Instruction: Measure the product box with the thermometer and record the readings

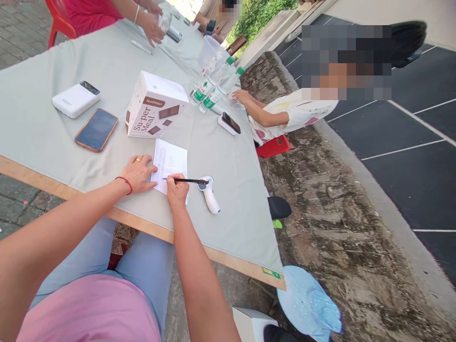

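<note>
A sheet of paper (173,156) covered with lines of handwriting lies on the cloth-covered table (228,213) in front of me. My right hand (177,191) is closed around a black pen (192,180), its tip at the paper. Fingers spread, my left hand (138,172) lies flat at the paper's left edge, with a ring and a red wrist string. Just right of my right hand rests a white and blue infrared thermometer (209,194). Behind the paper stands a white "Su-per Meal" box (156,104).
A smartphone (96,129) and a white power bank (76,99) lie to the left. Water bottles (217,88), a plastic tub (210,50) and a small white device (229,123) are at the back right. People sit along the far and right sides; a person's hands (152,26) hold clear plastic.
</note>
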`<action>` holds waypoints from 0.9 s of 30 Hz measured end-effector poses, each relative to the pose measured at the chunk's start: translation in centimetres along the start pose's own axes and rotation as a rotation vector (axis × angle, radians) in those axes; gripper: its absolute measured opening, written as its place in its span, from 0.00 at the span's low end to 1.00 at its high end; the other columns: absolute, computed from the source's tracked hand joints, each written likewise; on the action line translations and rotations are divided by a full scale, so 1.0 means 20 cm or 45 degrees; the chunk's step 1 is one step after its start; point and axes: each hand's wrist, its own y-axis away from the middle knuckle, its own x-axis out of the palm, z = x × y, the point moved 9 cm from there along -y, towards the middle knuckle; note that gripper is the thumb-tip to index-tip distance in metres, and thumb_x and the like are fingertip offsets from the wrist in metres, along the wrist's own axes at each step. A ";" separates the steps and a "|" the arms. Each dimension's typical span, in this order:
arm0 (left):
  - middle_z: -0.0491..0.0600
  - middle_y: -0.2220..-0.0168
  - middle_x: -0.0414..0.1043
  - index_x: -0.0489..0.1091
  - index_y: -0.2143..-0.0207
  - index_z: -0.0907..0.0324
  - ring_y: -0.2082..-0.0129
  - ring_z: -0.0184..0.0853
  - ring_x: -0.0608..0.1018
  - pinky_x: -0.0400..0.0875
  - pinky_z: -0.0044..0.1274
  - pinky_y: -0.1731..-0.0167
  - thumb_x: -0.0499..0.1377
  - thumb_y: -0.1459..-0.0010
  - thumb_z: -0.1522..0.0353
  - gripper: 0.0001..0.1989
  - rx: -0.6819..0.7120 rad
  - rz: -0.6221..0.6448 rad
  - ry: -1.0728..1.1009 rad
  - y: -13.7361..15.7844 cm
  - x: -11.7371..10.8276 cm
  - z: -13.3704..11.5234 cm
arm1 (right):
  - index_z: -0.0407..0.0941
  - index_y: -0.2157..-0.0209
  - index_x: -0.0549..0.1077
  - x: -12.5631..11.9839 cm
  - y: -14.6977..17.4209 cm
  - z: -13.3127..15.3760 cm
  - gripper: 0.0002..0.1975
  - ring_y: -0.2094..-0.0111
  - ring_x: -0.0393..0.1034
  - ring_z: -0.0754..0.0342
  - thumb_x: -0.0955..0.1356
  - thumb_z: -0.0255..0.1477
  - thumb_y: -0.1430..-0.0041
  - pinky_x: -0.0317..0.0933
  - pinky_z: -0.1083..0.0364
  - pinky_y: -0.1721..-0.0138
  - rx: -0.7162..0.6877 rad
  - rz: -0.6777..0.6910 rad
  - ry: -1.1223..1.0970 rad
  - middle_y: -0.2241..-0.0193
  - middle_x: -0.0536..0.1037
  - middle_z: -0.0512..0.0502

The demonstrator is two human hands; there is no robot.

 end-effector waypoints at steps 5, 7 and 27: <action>0.58 0.47 0.62 0.73 0.53 0.58 0.49 0.47 0.69 0.57 0.38 0.45 0.61 0.46 0.56 0.22 -0.005 0.001 0.008 0.00 0.00 0.00 | 0.46 0.78 0.66 -0.01 0.00 0.00 0.08 0.74 0.62 0.56 0.62 0.36 0.53 0.60 0.56 0.68 -0.008 -0.020 -0.009 0.80 0.68 0.54; 0.57 0.47 0.62 0.73 0.54 0.58 0.49 0.47 0.69 0.57 0.38 0.45 0.61 0.46 0.56 0.21 -0.004 -0.004 0.011 0.00 0.00 0.00 | 0.46 0.78 0.66 -0.02 0.00 -0.01 0.09 0.74 0.62 0.56 0.62 0.36 0.53 0.60 0.56 0.68 0.000 -0.041 -0.016 0.80 0.68 0.54; 0.57 0.47 0.62 0.73 0.54 0.57 0.49 0.47 0.69 0.57 0.37 0.46 0.61 0.46 0.55 0.21 -0.003 0.000 -0.011 0.00 -0.01 0.00 | 0.46 0.78 0.65 -0.02 0.00 -0.01 0.09 0.75 0.61 0.55 0.62 0.37 0.54 0.59 0.56 0.69 0.037 -0.047 0.011 0.80 0.68 0.54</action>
